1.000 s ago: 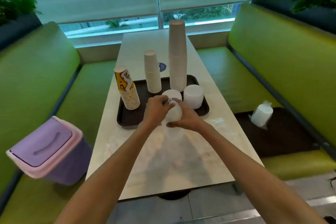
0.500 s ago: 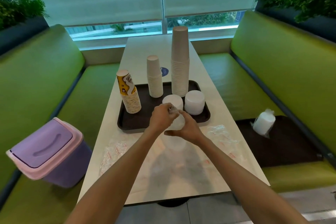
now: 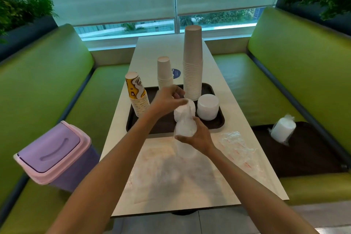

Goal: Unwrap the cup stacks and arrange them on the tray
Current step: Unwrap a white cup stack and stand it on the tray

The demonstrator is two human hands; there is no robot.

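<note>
Two grips share the stack (image 3: 185,129), held over the tray's (image 3: 221,120) near edge. The right grip (image 3: 198,136) curls round its lower half; the left grip (image 3: 167,100), just above, pinches the film's (image 3: 187,114) top. Best to pull the film straight up while the right holds firm, wrist level, arm outstretched.

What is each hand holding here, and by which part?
The right hand grips the wrapped white stack round its side. The left hand pinches the plastic wrap at its top end.
</note>
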